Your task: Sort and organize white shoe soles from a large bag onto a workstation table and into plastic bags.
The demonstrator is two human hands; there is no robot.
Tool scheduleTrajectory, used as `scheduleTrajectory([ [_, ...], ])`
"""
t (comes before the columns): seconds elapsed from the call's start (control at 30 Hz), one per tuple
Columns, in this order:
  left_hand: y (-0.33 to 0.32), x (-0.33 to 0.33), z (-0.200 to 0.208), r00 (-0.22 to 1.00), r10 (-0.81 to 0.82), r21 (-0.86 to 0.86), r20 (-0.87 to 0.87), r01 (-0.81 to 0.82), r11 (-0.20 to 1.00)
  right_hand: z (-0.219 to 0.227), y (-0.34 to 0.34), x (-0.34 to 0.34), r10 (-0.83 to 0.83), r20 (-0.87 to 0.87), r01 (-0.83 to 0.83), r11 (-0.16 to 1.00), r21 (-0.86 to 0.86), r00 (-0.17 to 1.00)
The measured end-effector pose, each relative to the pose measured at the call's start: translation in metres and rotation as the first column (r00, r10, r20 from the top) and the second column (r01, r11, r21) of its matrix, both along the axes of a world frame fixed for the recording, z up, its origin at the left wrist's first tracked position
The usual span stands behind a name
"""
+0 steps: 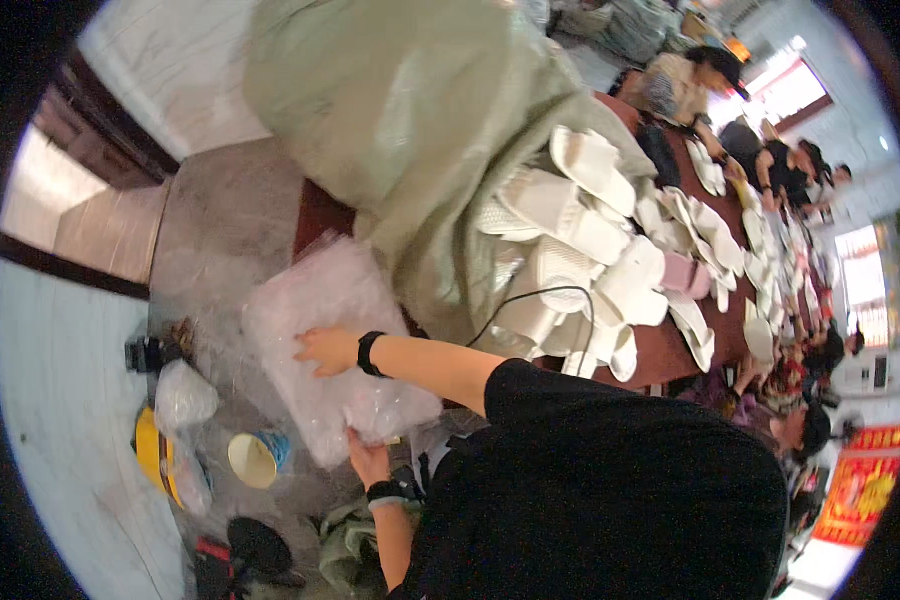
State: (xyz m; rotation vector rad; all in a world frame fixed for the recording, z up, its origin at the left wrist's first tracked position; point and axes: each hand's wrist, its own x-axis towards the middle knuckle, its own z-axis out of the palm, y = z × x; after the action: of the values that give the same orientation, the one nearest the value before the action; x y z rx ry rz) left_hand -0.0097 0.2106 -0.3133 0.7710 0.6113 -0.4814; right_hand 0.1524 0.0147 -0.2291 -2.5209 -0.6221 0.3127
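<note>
A flat, pinkish, see-through plastic bundle (320, 300), which looks like a stack of plastic bags, lies tilted in front of me. My right hand (330, 350) rests on top of it with the fingers spread. At the bundle's lower edge my left hand (368, 458) grips it, the thumb side showing and the other fingers partly hidden beneath. Dark bands circle both wrists. Beyond my right forearm, white slippers (560, 280) are heaped at the mouth of a big olive-green sack (400, 130).
More slippers cover the long dark-red table (670, 365), where several people (685, 90) sit or stand. On the grey floor (210, 220) are a yellow bin (253, 460), a white plastic bag (185, 395), a yellow-and-black object (155, 460) and a black item (260, 550). A doorway is at the left.
</note>
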Motion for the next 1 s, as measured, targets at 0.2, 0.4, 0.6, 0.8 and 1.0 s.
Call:
scheduleTrajectory([
  [0.2,0.006,0.007,-0.003,0.983,-0.034,-0.202,-0.181,-0.004,0.979,0.080,-0.085,-0.110,-0.303,0.092,0.233,0.865,0.445,0.949],
  [0.4,-0.006,0.009,-0.010,0.598,-0.743,0.872,0.302,0.142,0.468,0.083,-0.222,-0.261,-0.613,-0.331,0.693,0.678,0.246,0.717],
  [0.6,0.007,0.034,-0.043,0.896,-0.403,0.402,0.187,0.304,0.864,0.128,-0.293,-0.269,-0.640,0.218,0.555,0.756,0.346,0.736],
  [0.8,0.051,0.056,-0.077,0.935,-0.353,-0.009,-0.032,0.353,0.935,0.146,-0.370,-0.202,-0.670,0.262,0.444,0.685,0.577,0.694],
  [1.0,-0.003,0.037,-0.065,0.812,-0.531,0.479,0.242,0.376,0.793,0.153,-0.505,-0.210,-0.780,0.152,0.688,0.611,0.391,0.607],
])
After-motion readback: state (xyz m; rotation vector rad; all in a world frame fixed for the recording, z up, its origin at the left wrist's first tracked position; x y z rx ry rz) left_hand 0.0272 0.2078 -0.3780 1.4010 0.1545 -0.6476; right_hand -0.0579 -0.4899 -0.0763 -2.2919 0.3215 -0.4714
